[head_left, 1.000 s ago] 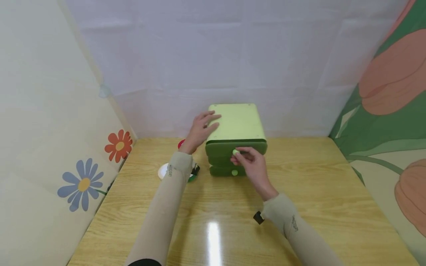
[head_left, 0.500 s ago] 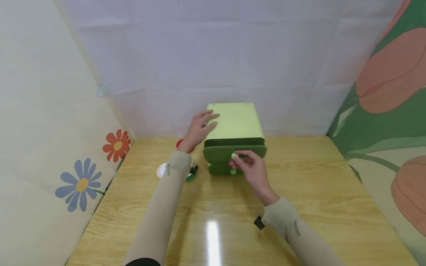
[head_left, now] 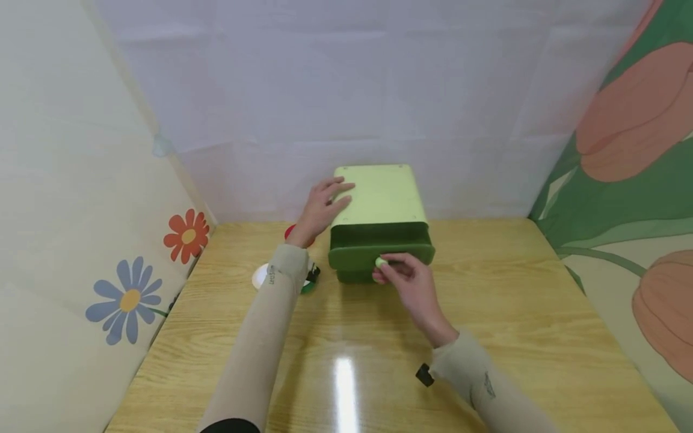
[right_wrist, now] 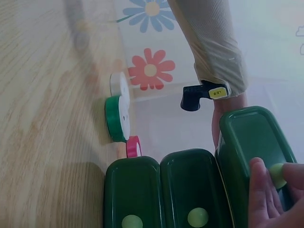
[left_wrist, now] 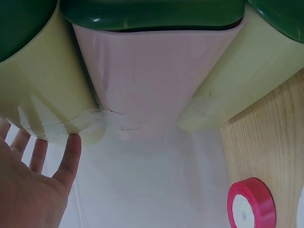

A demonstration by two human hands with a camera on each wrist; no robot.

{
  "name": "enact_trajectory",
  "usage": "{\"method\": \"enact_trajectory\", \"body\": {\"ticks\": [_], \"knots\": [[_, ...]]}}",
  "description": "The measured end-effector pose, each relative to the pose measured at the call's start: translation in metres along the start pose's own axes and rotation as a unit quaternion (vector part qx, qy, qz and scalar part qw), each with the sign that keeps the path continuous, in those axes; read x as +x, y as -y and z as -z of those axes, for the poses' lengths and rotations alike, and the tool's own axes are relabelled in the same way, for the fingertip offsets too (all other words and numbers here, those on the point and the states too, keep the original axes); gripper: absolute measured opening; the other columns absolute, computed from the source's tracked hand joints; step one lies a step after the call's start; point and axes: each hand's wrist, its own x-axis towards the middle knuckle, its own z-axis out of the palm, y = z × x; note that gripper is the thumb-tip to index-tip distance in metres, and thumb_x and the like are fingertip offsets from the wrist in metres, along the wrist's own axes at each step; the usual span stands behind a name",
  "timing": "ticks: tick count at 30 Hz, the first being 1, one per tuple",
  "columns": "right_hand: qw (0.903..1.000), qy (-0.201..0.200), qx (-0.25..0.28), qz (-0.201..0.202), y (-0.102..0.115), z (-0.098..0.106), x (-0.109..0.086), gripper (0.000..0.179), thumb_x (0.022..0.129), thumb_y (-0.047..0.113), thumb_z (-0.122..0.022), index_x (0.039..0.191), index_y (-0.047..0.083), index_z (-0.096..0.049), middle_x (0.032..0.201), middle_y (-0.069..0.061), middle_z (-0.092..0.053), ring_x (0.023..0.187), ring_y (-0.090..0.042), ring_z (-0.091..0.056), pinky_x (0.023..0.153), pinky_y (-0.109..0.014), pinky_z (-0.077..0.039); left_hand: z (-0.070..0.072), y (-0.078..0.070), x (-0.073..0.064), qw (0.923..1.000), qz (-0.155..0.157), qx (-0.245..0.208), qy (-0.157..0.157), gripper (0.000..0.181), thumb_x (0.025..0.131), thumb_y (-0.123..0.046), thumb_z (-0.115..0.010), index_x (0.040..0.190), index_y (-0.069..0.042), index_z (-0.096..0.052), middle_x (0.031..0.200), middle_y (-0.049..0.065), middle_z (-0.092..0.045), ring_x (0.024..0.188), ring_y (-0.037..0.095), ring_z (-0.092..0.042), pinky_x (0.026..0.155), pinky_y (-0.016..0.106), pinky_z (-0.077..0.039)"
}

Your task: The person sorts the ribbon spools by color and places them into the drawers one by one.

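Note:
A small drawer cabinet [head_left: 379, 191] with a light green top and dark green drawer fronts stands at the back of the table. Its top drawer [head_left: 352, 258] is pulled part of the way out. My right hand [head_left: 415, 291] pinches that drawer's round pale green knob [right_wrist: 277, 175] between thumb and fingers. My left hand [head_left: 320, 210] rests on the cabinet's upper left edge with fingers spread. In the left wrist view, its fingertips touch the casing's pale side [left_wrist: 42, 109]. The two lower drawers [right_wrist: 192, 180] look closed in the right wrist view. The drawer's inside is mostly hidden.
Left of the cabinet, ribbon spools stand on the wooden table [head_left: 487, 300]: a white one [right_wrist: 118, 84], a green one [right_wrist: 114, 118] and a red one [left_wrist: 254, 204]. A white cloth backdrop [head_left: 303, 90] hangs behind, with flower-printed panels on both sides.
The top drawer has come out toward me, its gap widening under the cabinet's top. My right hand has moved back with the knob, while my left hand has stayed on the cabinet.

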Motion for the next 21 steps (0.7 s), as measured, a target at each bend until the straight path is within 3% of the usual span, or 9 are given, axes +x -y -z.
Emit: {"method": "enact_trajectory", "body": {"ticks": [21], "knots": [[0.9999, 0.003, -0.012, -0.008, 0.003, -0.002, -0.030, 0.023, 0.097, 0.005, -0.071, 0.119, 0.000, -0.070, 0.105, -0.023, -0.076, 0.089, -0.024, -0.077, 0.083, -0.037, -0.064, 0.002, 0.002, -0.003, 1.0000, 0.004, 0.002, -0.006, 0.046, 0.105, -0.049, -0.056, 0.147, -0.031, -0.058, 0.164, -0.005, -0.036, 0.150, 0.022, -0.028, 0.117, 0.049, -0.041]]}}
